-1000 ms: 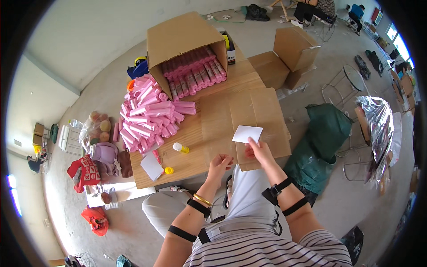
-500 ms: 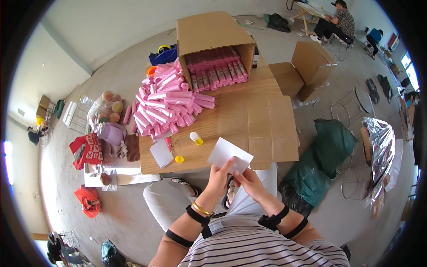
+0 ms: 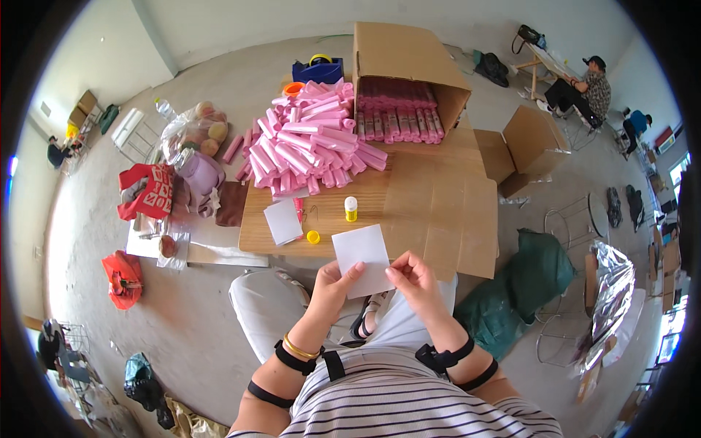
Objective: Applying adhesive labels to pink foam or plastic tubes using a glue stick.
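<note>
A square white sheet of paper (image 3: 363, 250) is held just past the table's front edge, above my lap. At its lower left corner, my left hand (image 3: 334, 288) grips it with the thumb lying on top. My right hand (image 3: 416, 283) pinches the sheet's right edge between thumb and fingertips. Beyond the paper an uncapped glue stick (image 3: 351, 210) stands upright, and its yellow cap (image 3: 313, 237) rests to the left. Farther left lie more white paper squares (image 3: 283, 222), beside a small pink item (image 3: 299, 208) partly tucked against them.
Pink wrapped rolls (image 3: 307, 142) are heaped on the table's far left. A cardboard box (image 3: 409, 55) on its side holds stacked rolls. Flattened cardboard (image 3: 438, 197) covers the table's right. A green sack (image 3: 540, 274) and a stool (image 3: 596, 214) stand right; bags (image 3: 150, 191) lie left.
The sheet has turned more upright. My right hand has moved apart from the left, to the paper's right edge. The whole view has shifted, with the table now farther right.
</note>
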A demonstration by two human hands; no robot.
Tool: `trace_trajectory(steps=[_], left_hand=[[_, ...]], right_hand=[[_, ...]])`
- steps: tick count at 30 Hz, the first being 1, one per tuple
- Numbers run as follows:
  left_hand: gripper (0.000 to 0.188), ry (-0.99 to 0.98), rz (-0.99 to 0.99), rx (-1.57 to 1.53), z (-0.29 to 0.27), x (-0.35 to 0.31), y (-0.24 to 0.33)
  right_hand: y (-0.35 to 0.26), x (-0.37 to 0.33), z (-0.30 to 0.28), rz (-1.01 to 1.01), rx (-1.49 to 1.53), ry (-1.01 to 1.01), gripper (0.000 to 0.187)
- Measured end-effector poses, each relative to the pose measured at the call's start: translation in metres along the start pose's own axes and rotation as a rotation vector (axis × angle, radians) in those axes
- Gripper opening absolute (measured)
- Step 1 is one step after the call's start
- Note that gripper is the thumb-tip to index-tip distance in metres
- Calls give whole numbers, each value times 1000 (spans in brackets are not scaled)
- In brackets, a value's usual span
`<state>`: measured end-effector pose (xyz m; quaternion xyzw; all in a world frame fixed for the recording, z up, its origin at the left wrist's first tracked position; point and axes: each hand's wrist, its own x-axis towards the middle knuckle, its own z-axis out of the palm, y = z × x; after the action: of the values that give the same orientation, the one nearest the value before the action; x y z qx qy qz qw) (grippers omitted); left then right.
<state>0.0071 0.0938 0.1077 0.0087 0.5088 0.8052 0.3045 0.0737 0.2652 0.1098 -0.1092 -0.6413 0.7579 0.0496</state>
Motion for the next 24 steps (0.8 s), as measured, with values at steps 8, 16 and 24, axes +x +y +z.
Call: trace_trajectory(steps=[8, 16, 24], left_hand=[[22, 275, 154, 275, -89, -14, -27], [22, 365, 56, 108, -128, -19, -17], [18, 462, -34, -56, -148, -21, -38]], right_hand=[[50, 63, -14, 60, -166, -76, 16], [71, 245, -66, -233, -845, 222, 14], [117, 311, -44, -411, -1394, 339, 30]])
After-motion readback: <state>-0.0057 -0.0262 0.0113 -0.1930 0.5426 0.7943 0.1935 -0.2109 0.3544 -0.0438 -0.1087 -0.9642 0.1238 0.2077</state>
